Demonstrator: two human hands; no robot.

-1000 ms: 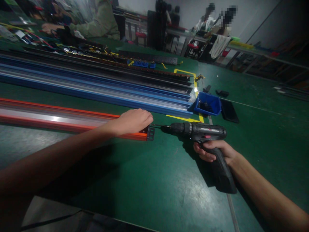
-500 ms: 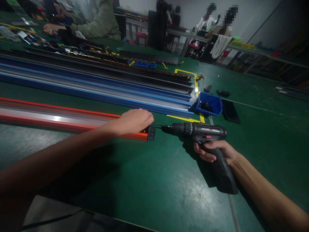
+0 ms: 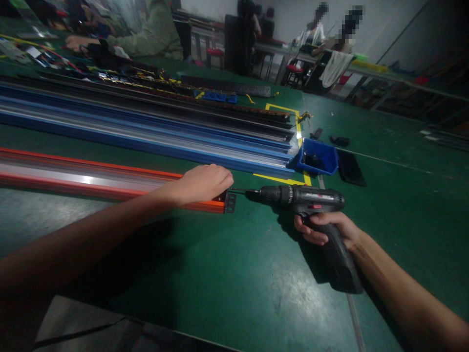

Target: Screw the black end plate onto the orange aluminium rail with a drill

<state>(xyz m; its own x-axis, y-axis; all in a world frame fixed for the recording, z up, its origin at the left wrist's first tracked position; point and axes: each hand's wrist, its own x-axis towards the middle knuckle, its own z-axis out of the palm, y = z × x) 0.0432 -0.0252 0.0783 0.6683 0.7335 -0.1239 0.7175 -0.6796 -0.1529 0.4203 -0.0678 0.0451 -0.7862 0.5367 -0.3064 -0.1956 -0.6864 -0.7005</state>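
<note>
My right hand (image 3: 328,230) is wrapped round the handle of a black cordless drill (image 3: 318,198), with a finger at its trigger. The drill lies level, its long thin bit (image 3: 240,189) pointing left to the end of an orange and silver metal profile (image 3: 88,180). A black slotted end cap (image 3: 230,203) sits at that end. Over the profile's end, my left hand (image 3: 208,182) is closed with its fingers curled down, gripping the profile. Its fingertips are hidden, as is the exact spot where the bit's tip meets the end.
Blue profiles (image 3: 146,139) and black ones lie behind the orange one. A blue bin (image 3: 318,157) with small dark parts stands at their right end, beside a flat black object (image 3: 351,167). Across the green table (image 3: 234,274), a person in a green sleeve (image 3: 154,36) works among wires.
</note>
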